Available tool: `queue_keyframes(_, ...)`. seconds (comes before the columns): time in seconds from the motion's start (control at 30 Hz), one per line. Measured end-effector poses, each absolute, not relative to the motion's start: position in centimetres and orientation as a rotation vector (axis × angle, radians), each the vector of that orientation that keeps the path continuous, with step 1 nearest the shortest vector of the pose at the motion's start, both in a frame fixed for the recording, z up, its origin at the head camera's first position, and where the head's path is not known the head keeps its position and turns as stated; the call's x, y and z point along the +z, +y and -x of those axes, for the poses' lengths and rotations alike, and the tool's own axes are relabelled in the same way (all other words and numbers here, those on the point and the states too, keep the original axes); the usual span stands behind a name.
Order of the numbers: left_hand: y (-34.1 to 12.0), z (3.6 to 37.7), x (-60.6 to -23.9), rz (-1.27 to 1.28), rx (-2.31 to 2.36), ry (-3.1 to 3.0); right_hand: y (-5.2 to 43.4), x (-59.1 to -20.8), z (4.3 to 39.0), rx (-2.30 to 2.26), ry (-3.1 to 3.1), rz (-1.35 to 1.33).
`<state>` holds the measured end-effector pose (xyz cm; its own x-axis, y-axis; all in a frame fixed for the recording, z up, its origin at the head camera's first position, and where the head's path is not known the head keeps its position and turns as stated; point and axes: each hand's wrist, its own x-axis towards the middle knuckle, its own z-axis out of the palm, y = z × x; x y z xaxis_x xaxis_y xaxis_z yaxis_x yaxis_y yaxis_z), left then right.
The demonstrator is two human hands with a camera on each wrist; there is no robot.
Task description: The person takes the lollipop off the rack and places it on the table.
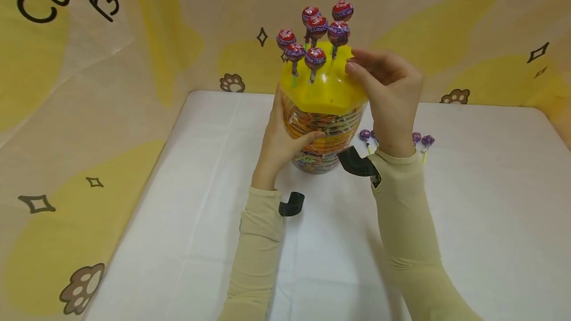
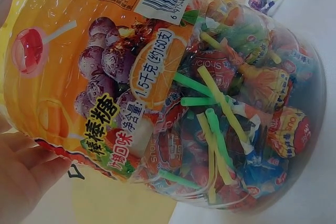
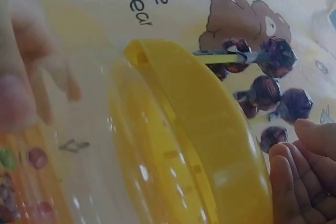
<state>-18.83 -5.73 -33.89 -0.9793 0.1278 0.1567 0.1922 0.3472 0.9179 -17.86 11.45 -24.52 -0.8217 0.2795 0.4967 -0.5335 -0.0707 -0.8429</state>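
Note:
A clear plastic lollipop jar stands tilted on the table, its orange label printed with fruit and a barcode. It has a yellow lid on top, and several red-and-purple wrapped lollipops stick up out of it. My left hand grips the jar's left side, thumb across the front and the other fingers behind. At the lid's right edge is my right hand, thumb and fingers bent loosely; nothing shows between them. In the right wrist view its fingertips are right beside the lid and a lollipop.
More purple lollipops lie on the white table behind my right wrist. Wrapped lollipops with green and yellow sticks fill the lower jar. A yellow-patterned cloth backdrop rises behind the table and along the left side.

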Motion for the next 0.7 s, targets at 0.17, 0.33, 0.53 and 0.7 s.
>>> queue_keyframes(0.17, -5.8, 18.9, -33.9, 0.310, -1.734, -2.533, 10.5, -24.1, 18.3, 1.891, -1.692, -0.323)
queue_keyframes(0.33, -5.8, 18.9, -33.9, 0.314, -1.719, -2.539, 9.8, -24.2, 18.7, 1.738, -1.724, -0.381)
queue_keyframes(0.53, -5.8, 18.8, -33.8, 0.307, -1.713, -2.556, 9.5, -24.4, 18.9, 1.654, -1.728, -0.414)
queue_keyframes(0.7, -5.8, 18.9, -33.8, 0.309, -1.712, -2.551, 9.4, -24.5, 19.1, 1.633, -1.734, -0.404)
